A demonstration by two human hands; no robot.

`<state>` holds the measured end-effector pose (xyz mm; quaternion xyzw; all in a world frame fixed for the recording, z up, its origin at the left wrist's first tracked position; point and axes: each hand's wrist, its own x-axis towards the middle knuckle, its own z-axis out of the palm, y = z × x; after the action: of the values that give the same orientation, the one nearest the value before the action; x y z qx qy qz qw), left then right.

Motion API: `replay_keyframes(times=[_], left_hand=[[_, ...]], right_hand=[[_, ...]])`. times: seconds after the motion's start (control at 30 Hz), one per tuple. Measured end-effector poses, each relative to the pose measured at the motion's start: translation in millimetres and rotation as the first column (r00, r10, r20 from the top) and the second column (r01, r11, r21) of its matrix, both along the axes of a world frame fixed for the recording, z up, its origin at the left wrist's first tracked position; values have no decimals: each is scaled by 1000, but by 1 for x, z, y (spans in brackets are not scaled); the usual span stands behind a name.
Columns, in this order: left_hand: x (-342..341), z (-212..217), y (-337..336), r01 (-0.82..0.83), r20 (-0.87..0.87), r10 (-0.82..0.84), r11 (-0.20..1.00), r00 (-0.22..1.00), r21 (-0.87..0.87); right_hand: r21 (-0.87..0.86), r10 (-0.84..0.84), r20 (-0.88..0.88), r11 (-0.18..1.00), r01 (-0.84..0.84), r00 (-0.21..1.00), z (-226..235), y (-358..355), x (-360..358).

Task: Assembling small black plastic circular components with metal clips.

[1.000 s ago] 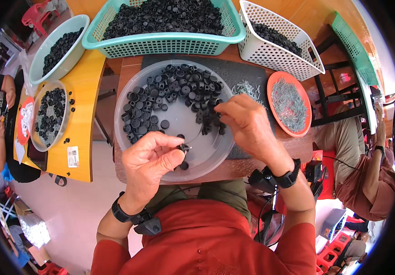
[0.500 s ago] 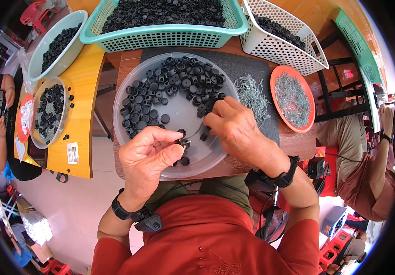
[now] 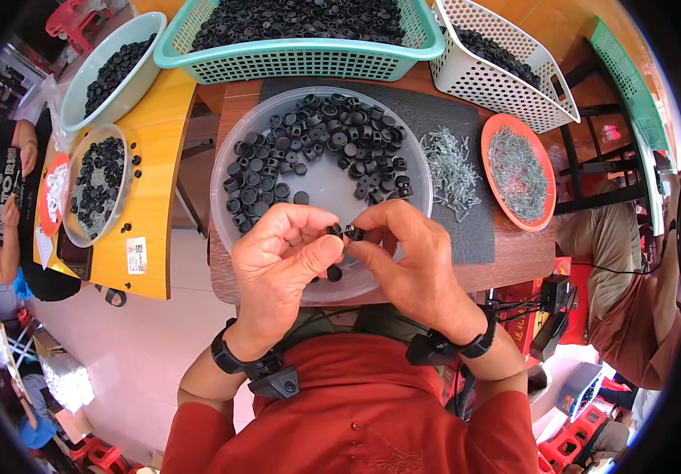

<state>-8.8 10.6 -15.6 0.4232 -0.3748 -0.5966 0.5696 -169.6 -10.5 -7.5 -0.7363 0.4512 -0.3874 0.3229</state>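
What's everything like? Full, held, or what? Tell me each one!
Left hand: pinching a black part
Right hand: pinching another black part
Clear tub: part full of black parts
Green basket: loaded with them
White basket: part full
Green bowl: part full
Orange plate: covered with silver bits
Silver pile: loose on the black mat

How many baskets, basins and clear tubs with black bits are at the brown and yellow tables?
Baskets: 2 (teal basket, white basket)
Basins: 1 (pale green basin)
Tubs: 2 (large clear tub, smaller clear tub)
Total: 5
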Motion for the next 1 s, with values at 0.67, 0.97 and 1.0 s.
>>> replay_keyframes(times=[0.67,0.97,1.0], left_hand=[[7,0,6,3,-103,-11,997,995,-72],[8,-2,2,75,-243,-86,996,966,-52],[8,-2,2,91,-252,-99,995,963,-43]], right_hand=[[89,-43,315,996,16,948,-1,13,12],[66,113,317,988,-140,942,6,6,-3],[123,91,338,982,-140,937,8,7,-6]])
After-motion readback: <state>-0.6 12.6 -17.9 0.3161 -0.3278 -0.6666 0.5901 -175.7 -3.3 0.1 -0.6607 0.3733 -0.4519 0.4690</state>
